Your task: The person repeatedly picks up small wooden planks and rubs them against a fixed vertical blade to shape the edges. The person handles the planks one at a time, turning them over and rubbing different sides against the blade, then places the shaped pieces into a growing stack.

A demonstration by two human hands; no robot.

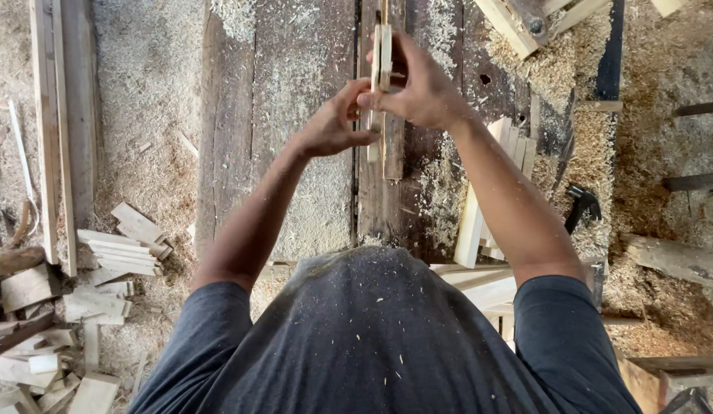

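Sawdust covers the dark workbench (pixel 295 115) — above it the right hand (pixel 421 92) clamps two thin wooden slats (pixel 381 57) upright, the left hand (pixel 333 123) gripping their lower part.

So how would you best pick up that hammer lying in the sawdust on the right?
Probably by the handle. The hammer lies flat on the sawdust beside the slat stack, dark head toward the bench. Its handle looks to run down and left, partly buried, so come from above and close around that end.

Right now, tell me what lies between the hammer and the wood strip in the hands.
In the head view, a stack of pale slats and sawdust lie between the hammer and the wood strip.
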